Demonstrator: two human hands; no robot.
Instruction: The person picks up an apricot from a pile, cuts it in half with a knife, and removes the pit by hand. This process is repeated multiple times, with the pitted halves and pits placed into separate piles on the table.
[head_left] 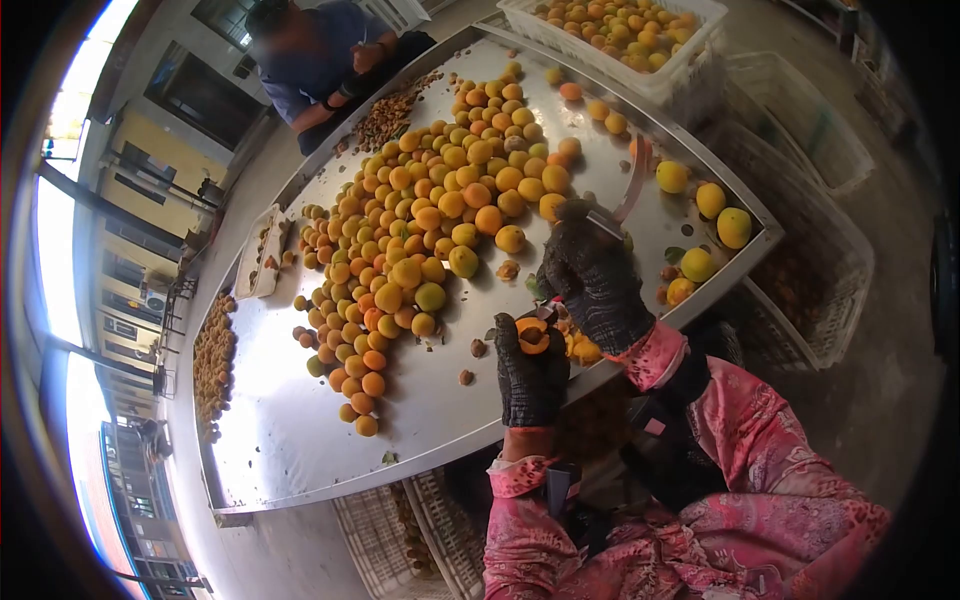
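Observation:
My left hand (530,388), in a dark glove, is closed around a cut apricot (534,338) whose orange flesh and hollow face up. Just to the right and above, my gloved right hand (597,285) is curled shut on a slim tool (606,224) with a pale metallic edge. A curved reddish strip (634,182) extends beyond that fist; what kind of tool it is I cannot tell. Pieces of opened apricot (580,345) lie between and behind my hands at the table's near edge. A large heap of whole apricots (430,215) spreads over the metal table (300,440).
Several yellow apricots (711,200) lie by the right rim. Pits are piled at the far edge (392,112) and left edge (215,365). A white tray (262,255) sits at the left rim. Across the table is a person (325,60). Crates (800,120) stand right; one holds apricots (620,30).

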